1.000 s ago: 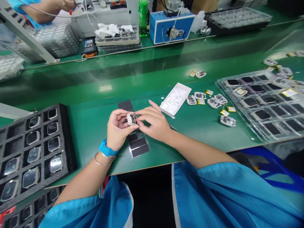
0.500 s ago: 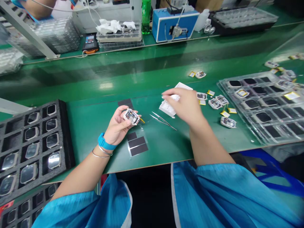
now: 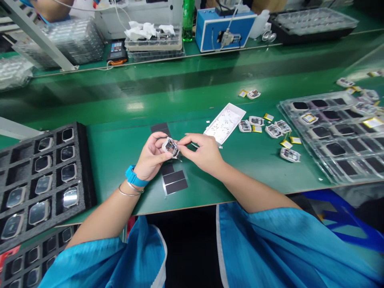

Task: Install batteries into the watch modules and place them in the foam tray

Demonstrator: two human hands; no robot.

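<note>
Left hand grasps an open watch case by its rim; right hand's fingertips touch its side, any grip there unclear. Steady rim hold, light fingertips should spare the exposed insides. Below, green bench, black strips; rightward, white tray.

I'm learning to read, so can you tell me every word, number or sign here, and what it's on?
There are none that I can read.
Batteries: any print is too small to read.
Black gadget: any marks on its front are too blurred.
Green bottle: too blurred to read anything.
Case in the left hand: any print is too small.
</note>
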